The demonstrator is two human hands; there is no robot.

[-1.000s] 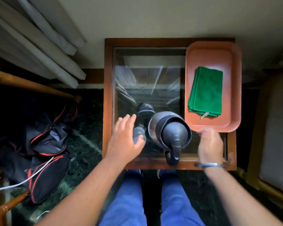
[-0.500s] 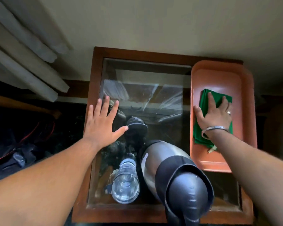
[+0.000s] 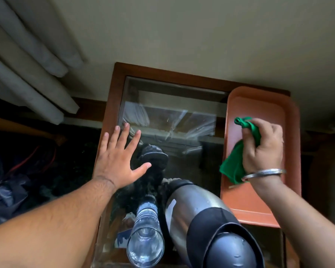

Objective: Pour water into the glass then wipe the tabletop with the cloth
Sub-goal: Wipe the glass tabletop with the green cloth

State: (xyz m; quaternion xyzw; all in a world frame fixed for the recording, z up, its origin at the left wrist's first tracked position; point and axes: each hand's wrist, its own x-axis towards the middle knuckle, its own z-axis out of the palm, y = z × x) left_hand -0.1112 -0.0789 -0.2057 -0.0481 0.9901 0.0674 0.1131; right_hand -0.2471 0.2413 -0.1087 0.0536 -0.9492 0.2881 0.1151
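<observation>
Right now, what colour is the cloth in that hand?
Green cloth, bunched in the right hand; head view.

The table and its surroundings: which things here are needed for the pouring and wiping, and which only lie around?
Needed for the job:
- green cloth, bunched in the right hand
- glass
- jug
- glass tabletop, with the left hand flat on it

Only lying around:
- orange tray
- dark bag on the floor
- curtains
</observation>
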